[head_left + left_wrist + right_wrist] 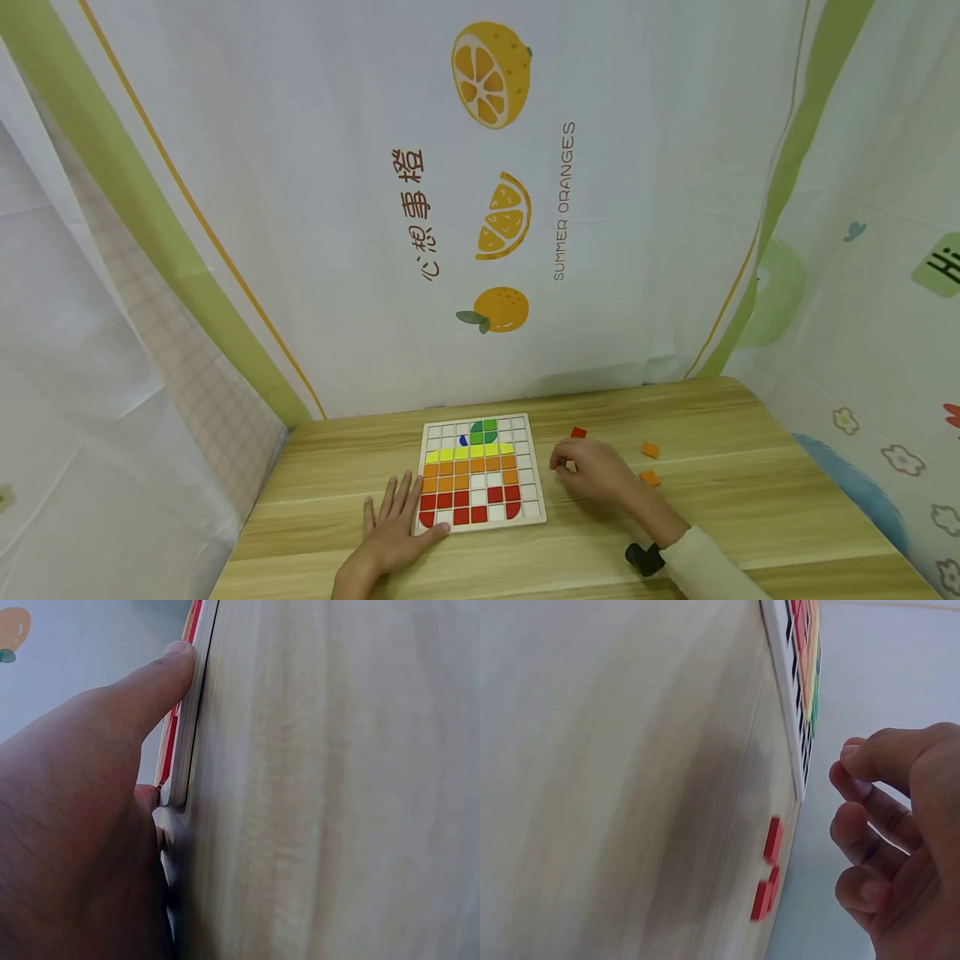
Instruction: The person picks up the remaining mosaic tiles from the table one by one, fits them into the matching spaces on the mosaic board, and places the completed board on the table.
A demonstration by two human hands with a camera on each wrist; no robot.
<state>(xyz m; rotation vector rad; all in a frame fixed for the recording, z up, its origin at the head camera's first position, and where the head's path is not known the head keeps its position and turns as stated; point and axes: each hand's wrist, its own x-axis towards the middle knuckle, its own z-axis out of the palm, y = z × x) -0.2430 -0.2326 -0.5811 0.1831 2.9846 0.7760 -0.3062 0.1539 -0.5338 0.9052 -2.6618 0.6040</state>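
Observation:
A square puzzle board (537, 492) with a white grid lies on the table, many cells filled with green, yellow, orange and red tiles and one blue piece. My left hand (395, 533) rests at its lower left corner, fingers spread along the left side. The left thumb (161, 679) touches the board's near edge. To the right of the board, my right hand (596, 468) hovers with loosely curled fingers, thumb and fingertips close together. No tile shows between them. A red tile (578, 432) lies just beyond it. Several red pieces (773, 840) appear below it in the right wrist view.
Two orange tiles (650, 450) lie on the wooden table (720, 467) right of my right hand. A black device (643, 559) sits at the right wrist. A white curtain (337, 208) printed with oranges hangs behind the table.

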